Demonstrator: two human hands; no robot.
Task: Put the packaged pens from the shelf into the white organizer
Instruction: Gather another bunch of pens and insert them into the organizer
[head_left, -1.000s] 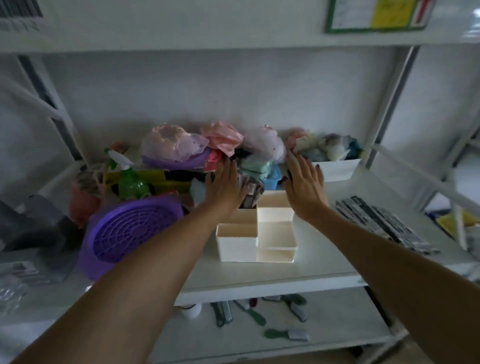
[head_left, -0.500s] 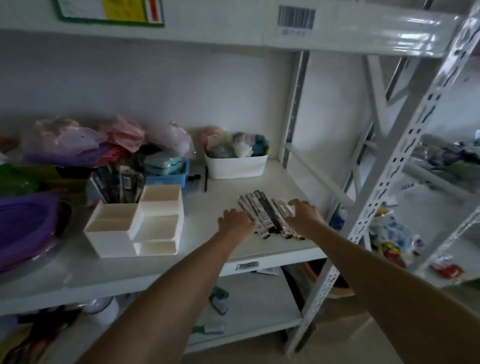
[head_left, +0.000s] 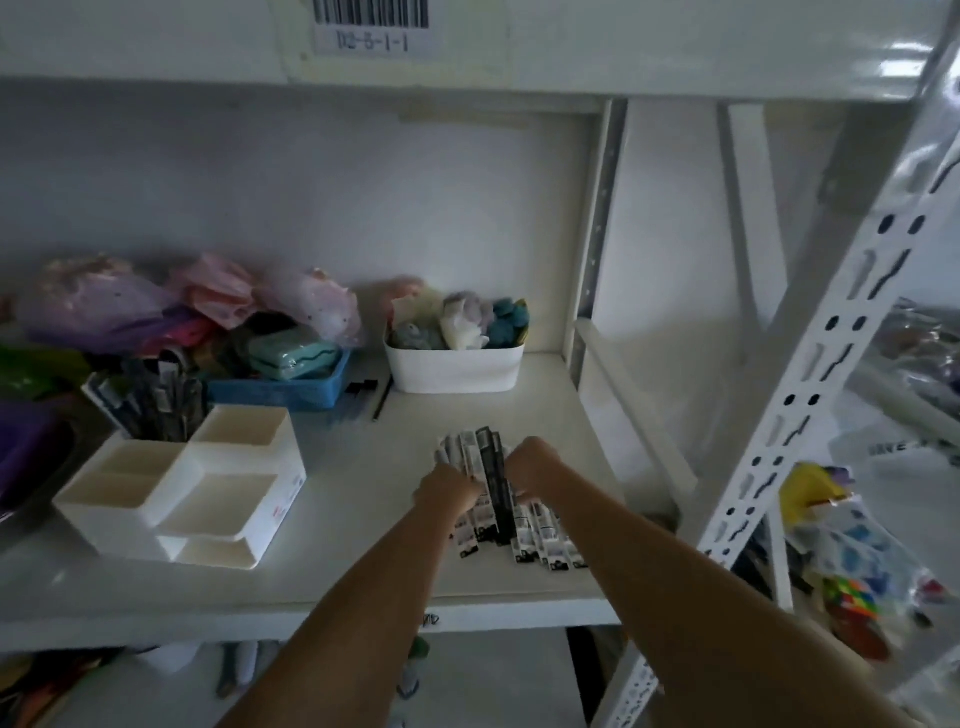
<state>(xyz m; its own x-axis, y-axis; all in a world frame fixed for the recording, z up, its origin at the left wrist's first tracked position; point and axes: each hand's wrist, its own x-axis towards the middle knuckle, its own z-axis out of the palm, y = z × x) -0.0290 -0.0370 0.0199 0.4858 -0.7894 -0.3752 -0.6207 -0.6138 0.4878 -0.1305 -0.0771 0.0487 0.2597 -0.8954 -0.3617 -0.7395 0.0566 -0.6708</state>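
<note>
A pile of packaged pens (head_left: 488, 457) in black-and-white wrappers lies on the white shelf (head_left: 363, 571), right of centre. My left hand (head_left: 447, 491) presses against the pile's left side and my right hand (head_left: 535, 467) against its right side, fingers curled around the packs. The white organizer (head_left: 171, 499), with several open compartments, stands on the shelf to the left of my hands. Its back-left compartment holds several dark packaged pens (head_left: 156, 400); the other compartments look empty.
A white bin (head_left: 452, 369) of soft items stands at the back, a blue tray (head_left: 280, 389) with a teal case to its left, plastic bags behind. A purple basket (head_left: 26, 447) sits far left. A perforated upright (head_left: 810, 395) rises at right.
My hands left the organizer and moved right to the pen pile. Since half a second ago they have drawn closer together, squeezing the spread packs into a tighter bundle.
</note>
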